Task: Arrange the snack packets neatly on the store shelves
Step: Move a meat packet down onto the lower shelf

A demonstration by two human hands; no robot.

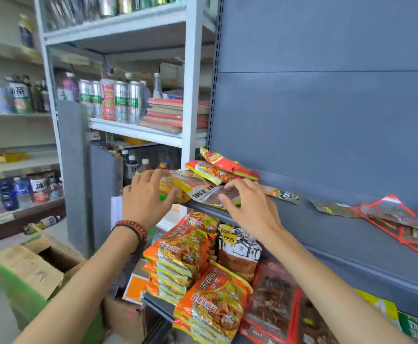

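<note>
Head view looks down at two bare hands by a grey metal shelf. Left hand wears a red bead band on the wrist. Its fingers are spread and curl over the left end of a shiny yellow packet, so its grip is on that packet. Right hand lies flat with fingers spread wide on a clear crinkly packet at the shelf's front edge; it presses and does not close around it. Both packets touch each other at the left end of the shelf. Just behind them lie two red and yellow packets, tilted and stacked. More flat, glossy packets lie further right along the same shelf, well apart from the hands. Below, on the lower shelf, puffy orange noodle packets sit in a stack. On the floor at the left stands an open brown cardboard box. Round silver cans stand on a white shelf behind.
</note>
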